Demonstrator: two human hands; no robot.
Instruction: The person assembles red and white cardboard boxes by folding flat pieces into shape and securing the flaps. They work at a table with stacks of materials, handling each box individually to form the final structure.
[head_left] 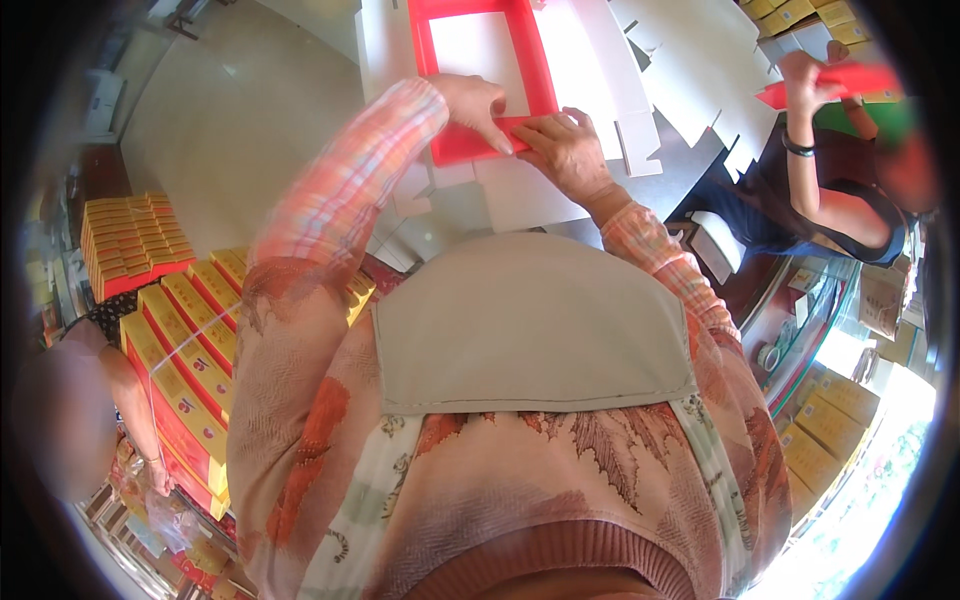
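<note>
A red cardboard box (pixel 548 80) with a white inner bottom lies on the table in front of me. My left hand (pixel 468 104) grips its near left part, thumb on the red near side and fingers bent over the inside. At the near right corner my right hand (pixel 568 150) pinches the red edge, fingertips close to the left thumb. Flat white cardboard blanks (pixel 600 75) with cut flaps lie under and beside the box.
At right a person (pixel 850 170) holds a red cardboard piece (pixel 855 80). Long yellow-and-red boxes (pixel 180 370) and stacked small yellow boxes (pixel 130 240) stand at left, near another person's arm (pixel 135 400). A glass case (pixel 815 320) and yellow cartons (pixel 830 420) are at lower right.
</note>
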